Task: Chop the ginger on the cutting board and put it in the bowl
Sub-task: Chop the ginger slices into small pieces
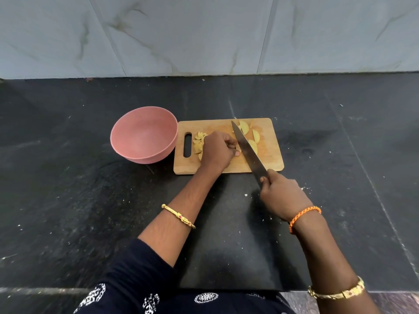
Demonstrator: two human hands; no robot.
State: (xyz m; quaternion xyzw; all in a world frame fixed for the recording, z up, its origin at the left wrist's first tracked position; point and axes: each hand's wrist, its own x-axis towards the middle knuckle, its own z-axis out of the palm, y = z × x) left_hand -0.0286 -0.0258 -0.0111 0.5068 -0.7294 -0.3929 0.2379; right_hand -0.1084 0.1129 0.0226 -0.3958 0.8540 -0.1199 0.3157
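- No writing, brand or label can be read on anything in view; the nearest dark sleeve [136, 268] shows only a white printed pattern.
- On the near right, the right hand [283, 196] has its grip clenched around the handle of a knife [248, 150], with an orange braided band [303, 217] on that wrist.
- The blade runs from that hand up and to the left, across the wooden cutting board [272, 159] on the black table [68, 200].
- The left hand [217, 150] rests on the board just left of the blade, its grip curled and pressing down; what it holds under the fingers is hidden.
- Ginger slices [255, 137] lie on the board right of the blade, apart from either grip; smaller ginger pieces [199, 142] sit left of the left hand, beside the board's handle slot.
- A pink bowl [142, 134] stands on the table, touching the board's left edge.
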